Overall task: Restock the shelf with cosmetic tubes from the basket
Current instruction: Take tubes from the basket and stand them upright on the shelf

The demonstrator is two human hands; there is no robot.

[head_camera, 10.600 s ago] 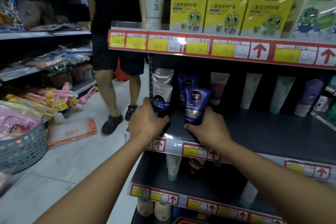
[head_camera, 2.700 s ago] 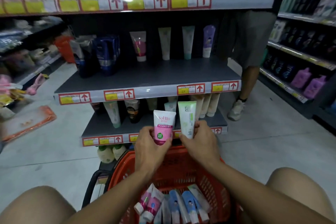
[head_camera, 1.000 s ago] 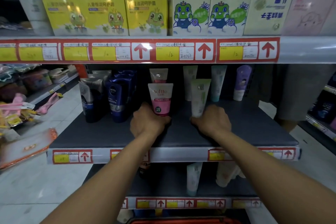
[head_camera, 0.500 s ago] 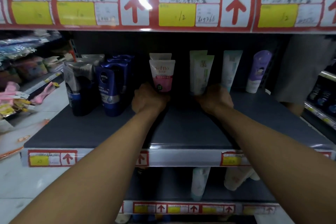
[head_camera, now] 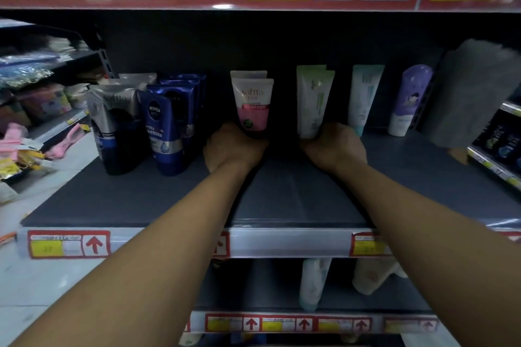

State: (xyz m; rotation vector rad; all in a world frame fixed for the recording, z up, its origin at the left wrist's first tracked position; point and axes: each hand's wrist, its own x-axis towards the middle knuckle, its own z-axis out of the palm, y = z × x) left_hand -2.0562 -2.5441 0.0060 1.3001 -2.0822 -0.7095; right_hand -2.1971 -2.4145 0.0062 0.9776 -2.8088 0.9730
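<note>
Nearest, at the bottom of the frame, two bare forearms cross the shelf's (head_camera: 282, 205) front lip (head_camera: 282, 242) with its price tags. Beyond the lip lies a broad stretch of bare dark shelf at mid-frame. Further in, the left hand (head_camera: 231, 148) grips the base of a pink tube (head_camera: 253, 105), fingers curled round it, and the right hand (head_camera: 335, 146) grips the base of a green tube (head_camera: 313, 104) likewise; both tubes stand upright near the back wall, each just before a matching tube. A dark gap separates them. At left stand blue tubes (head_camera: 162, 127), at right a teal tube (head_camera: 365, 98) and a purple tube (head_camera: 408, 98).
</note>
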